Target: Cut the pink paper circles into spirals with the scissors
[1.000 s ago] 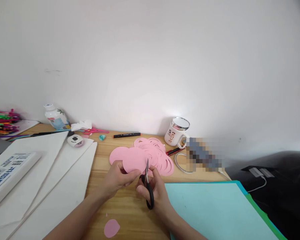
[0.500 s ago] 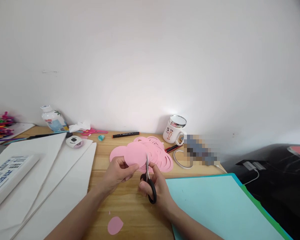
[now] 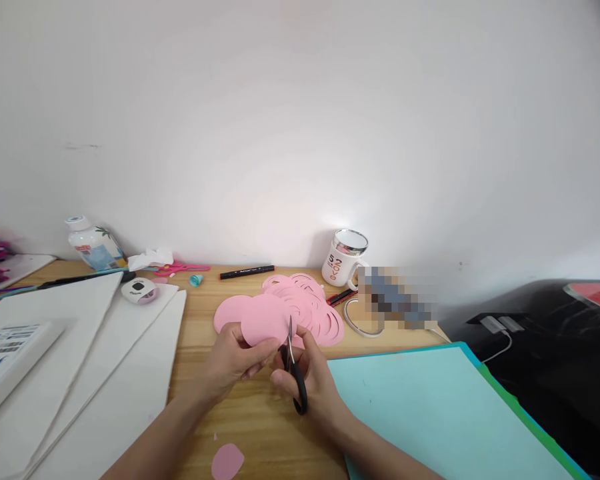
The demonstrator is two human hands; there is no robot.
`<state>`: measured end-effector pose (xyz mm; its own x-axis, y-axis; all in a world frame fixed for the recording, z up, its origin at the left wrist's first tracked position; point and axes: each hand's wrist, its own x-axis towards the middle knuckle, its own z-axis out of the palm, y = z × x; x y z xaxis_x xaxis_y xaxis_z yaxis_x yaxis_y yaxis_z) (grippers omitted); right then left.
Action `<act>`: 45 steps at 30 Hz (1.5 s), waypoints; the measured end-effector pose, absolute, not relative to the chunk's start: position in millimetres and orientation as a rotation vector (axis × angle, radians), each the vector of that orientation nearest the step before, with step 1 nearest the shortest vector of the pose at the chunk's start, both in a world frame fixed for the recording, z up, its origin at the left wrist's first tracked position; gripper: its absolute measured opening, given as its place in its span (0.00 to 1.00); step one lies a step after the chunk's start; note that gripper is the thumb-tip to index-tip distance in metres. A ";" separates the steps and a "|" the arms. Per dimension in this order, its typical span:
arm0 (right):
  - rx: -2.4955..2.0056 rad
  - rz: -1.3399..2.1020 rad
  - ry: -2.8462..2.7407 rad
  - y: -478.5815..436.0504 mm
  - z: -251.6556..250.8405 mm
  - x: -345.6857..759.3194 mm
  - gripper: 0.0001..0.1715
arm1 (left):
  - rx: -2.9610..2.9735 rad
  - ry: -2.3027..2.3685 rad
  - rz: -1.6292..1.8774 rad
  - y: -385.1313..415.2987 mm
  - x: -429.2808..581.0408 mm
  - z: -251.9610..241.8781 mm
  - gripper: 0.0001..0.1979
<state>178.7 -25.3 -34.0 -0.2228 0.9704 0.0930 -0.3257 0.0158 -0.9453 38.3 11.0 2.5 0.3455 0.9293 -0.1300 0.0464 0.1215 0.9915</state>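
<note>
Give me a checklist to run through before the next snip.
1. Left hand gripping the held disc: ok, pinched at its lower edge.
2. Right hand on the black scissors: ok, fingers at the handles.
3. Visible blade at the disc's edge: ok, right side.
4. Left thumb well clear of the blade: not ok, looks close.
5. Mug apart from both hands: ok.
6. Cutting line on the disc's underside: cannot tell, hidden.

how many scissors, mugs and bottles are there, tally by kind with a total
Scissors: 2 (black-handled pair in the right hand, pink pair)
Mugs: 1 (white mug)
Bottles: 1 (white-capped bottle)
Total: 4
</note>
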 end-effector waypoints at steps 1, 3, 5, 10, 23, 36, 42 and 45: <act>-0.793 1.477 -1.141 -25.0 -33.9 178.9 0.36 | 1.283 1.024 0.840 11.0 38.2 3.0 0.18; -0.783 1.481 -1.134 -24.8 -32.9 179.2 0.37 | 1.283 1.030 0.838 11.2 38.2 3.9 0.17; -0.772 1.479 -1.142 -25.1 -31.1 179.2 0.36 | 1.287 1.024 0.833 11.4 38.5 4.4 0.17; -0.755 1.464 -1.174 -26.3 -30.1 179.6 0.33 | 1.310 1.021 0.841 12.0 38.6 3.8 0.19; -0.918 1.426 -1.211 -27.8 -29.7 180.3 0.28 | 1.258 1.018 0.894 15.1 34.9 1.9 0.17; -0.892 1.478 -1.168 -29.7 -32.0 176.5 0.30 | 1.256 1.071 0.850 11.0 39.4 4.9 0.19; -0.875 1.489 -1.111 -27.8 -27.4 177.4 0.36 | 1.307 1.078 0.827 12.5 38.2 3.0 0.21; -0.870 1.490 -1.138 -27.9 -25.2 177.7 0.34 | 1.294 1.087 0.840 12.9 38.6 3.9 0.20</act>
